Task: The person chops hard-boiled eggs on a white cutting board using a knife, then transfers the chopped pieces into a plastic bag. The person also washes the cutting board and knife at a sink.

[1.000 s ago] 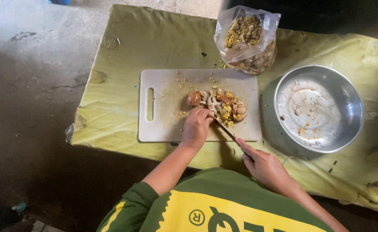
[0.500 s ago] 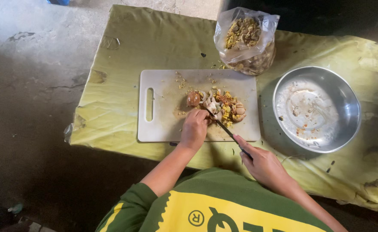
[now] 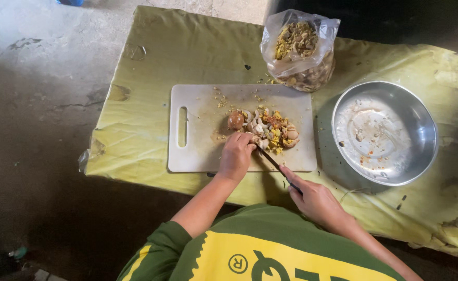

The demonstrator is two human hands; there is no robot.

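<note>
Head cam: left hand (image 3: pixel 235 156) has slid in, fingers pressed on the food pile (image 3: pixel 264 130) on the board (image 3: pixel 197 140). Right hand (image 3: pixel 317 200) grips the knife (image 3: pixel 270 160), blade now tucked just beside those fingers, so chopping's mid-go.

The left hand (image 3: pixel 235 156) is stretched forward, with the back of the hand turned up to the camera and the fingers curled down and pressed together at the far end. Its forearm is bare and runs straight back to a green sleeve near the elbow. The right hand (image 3: pixel 314 200) sits lower and closer to the body, more to the right side. Its fingers are closed in a fist-like grip around a thin dark handle, the index finger lying along the top. The right wrist bends a little inward, and the two hands are near but not touching.
</note>
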